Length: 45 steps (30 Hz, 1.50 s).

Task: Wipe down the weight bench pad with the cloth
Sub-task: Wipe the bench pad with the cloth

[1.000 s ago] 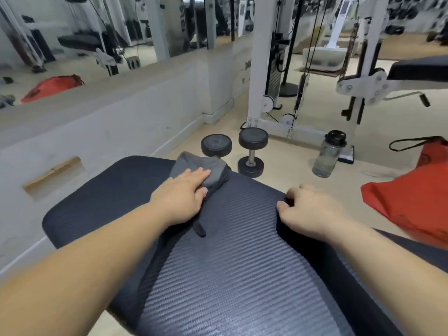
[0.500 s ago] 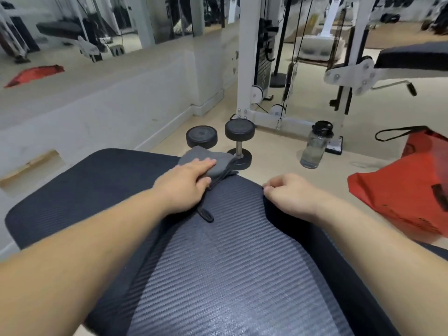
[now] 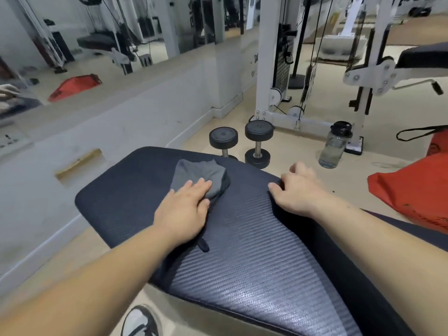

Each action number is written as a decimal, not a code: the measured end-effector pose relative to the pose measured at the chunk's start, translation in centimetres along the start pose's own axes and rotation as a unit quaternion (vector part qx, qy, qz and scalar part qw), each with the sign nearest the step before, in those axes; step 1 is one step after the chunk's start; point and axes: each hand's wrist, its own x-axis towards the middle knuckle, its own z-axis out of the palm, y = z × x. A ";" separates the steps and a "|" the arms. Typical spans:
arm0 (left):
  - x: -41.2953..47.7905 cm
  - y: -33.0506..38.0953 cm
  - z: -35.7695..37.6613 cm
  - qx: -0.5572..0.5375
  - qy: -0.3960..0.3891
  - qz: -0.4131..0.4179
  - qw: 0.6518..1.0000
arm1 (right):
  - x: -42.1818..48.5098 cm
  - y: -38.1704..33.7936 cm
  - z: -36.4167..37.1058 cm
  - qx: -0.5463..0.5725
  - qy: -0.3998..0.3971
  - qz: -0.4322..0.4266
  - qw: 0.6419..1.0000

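On bench pad (image 3: 254, 275), toward far end: grey cloth (image 3: 198, 175), bunched and folded, pinned flat under left hand (image 3: 184, 209). Fingers (image 3: 201, 186) extended, nearly straight, pressing down rather than pinching; thumb alongside. Right hand (image 3: 298, 190) curled over pad's right edge, bracing, nothing else held. Cloth likely soft, light, limp; apt to bunch or slip on ribbed vinyl, so best driven by flat palm over its middle. Pad firm, textured. Beyond pad's far end, on floor: dumbbells (image 3: 258, 144), bottle (image 3: 335, 146).
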 end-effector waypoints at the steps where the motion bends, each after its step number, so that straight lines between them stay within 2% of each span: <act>1: -1.4 1.2 0.5 -0.003 -0.005 0.011 1.000 | -0.4 -0.3 -0.2 0.002 0.005 -0.003 1.000; 5: -8.3 2.1 -0.5 -0.014 -0.072 0.170 0.983 | -3.2 -2.3 -1.0 0.008 0.030 -0.043 0.999; 7: -9.0 -0.6 -1.9 -0.029 -0.117 0.202 0.972 | -5.2 -3.3 -0.9 0.021 0.036 -0.070 0.997; 8: -8.7 -2.0 -2.2 -0.032 -0.119 0.179 0.976 | -6.3 -3.7 -0.8 0.035 0.033 -0.079 0.996; 10: -8.0 -3.7 -2.2 -0.040 -0.064 0.065 0.995 | -8.2 -4.3 -0.6 0.058 0.015 -0.093 0.994; 12: -8.4 -2.1 -1.0 -0.033 0.004 -0.049 0.998 | -10.0 -4.4 -0.8 0.053 -0.011 -0.095 0.994; 13: -9.1 -0.6 -0.2 -0.021 0.021 -0.067 0.997 | -10.8 -4.3 -1.0 0.045 -0.018 -0.091 0.995; 14: -10.0 1.1 0.7 -0.010 0.023 -0.056 0.998 | -11.6 -4.2 -1.2 0.034 -0.016 -0.084 0.996; 16: -12.7 3.5 1.1 0.003 -0.002 0.035 0.999 | -13.2 -3.6 -1.5 0.019 -0.003 -0.064 0.998; 18: -14.1 3.3 0.2 0.003 -0.042 0.141 0.989 | -14.6 -3.0 -1.0 0.030 0.014 -0.054 0.998; 20: -13.2 1.3 -0.8 0.007 -0.089 0.184 0.979 | -15.3 -2.7 -0.4 0.048 0.009 -0.049 0.998; 21: -12.2 0.4 -1.1 0.013 -0.091 0.170 0.981 | -15.4 -2.6 -0.2 0.052 0.002 -0.048 0.997; 23: -10.9 -0.1 -1.1 0.002 -0.050 0.065 0.997 | -15.4 -2.5 -0.1 0.046 0.002 -0.055 0.997; 25: -10.9 2.3 -0.1 -0.020 0.008 -0.044 0.999 | -15.3 -2.5 -0.3 0.040 0.012 -0.066 0.997; 26: -11.5 4.0 0.8 -0.019 0.023 -0.062 0.998 | -15.2 -2.5 -0.3 0.040 0.015 -0.069 0.997; 27: -12.4 5.7 1.5 -0.013 0.026 -0.051 0.998 | -15.1 -2.5 -0.3 0.040 0.014 -0.071 0.997; 29: -14.5 7.6 2.1 0.001 0.005 0.041 0.999 | -14.9 -2.3 -0.1 0.035 0.016 -0.073 0.997; 32: -14.0 5.5 0.6 0.020 -0.052 0.145 0.988 | -14.9 -2.1 0.0 0.006 0.048 -0.070 0.996; 33: -13.2 4.6 0.2 0.026 -0.059 0.139 0.988 | -15.0 -1.9 -0.1 -0.001 0.059 -0.064 0.996; 35: -12.0 4.4 0.1 0.013 -0.036 0.059 0.998 | -15.1 -1.4 -0.4 0.005 0.066 -0.060 0.996; 37: -12.0 6.6 0.9 -0.011 -0.003 -0.018 1.000 | -15.2 -0.9 -0.4 0.025 0.060 -0.061 0.996; 38: -12.5 8.3 1.4 -0.017 0.008 -0.029 0.999 | -15.2 -0.7 -0.4 0.033 0.057 -0.063 0.996; 42: -15.7 13.4 2.4 -0.037 -0.045 0.056 0.997 | -15.0 0.1 -0.7 0.008 0.078 -0.049 0.996; 45: -14.5 12.2 0.5 -0.156 -0.100 0.069 0.980 | -15.1 1.1 -1.4 0.005 0.099 -0.034 0.994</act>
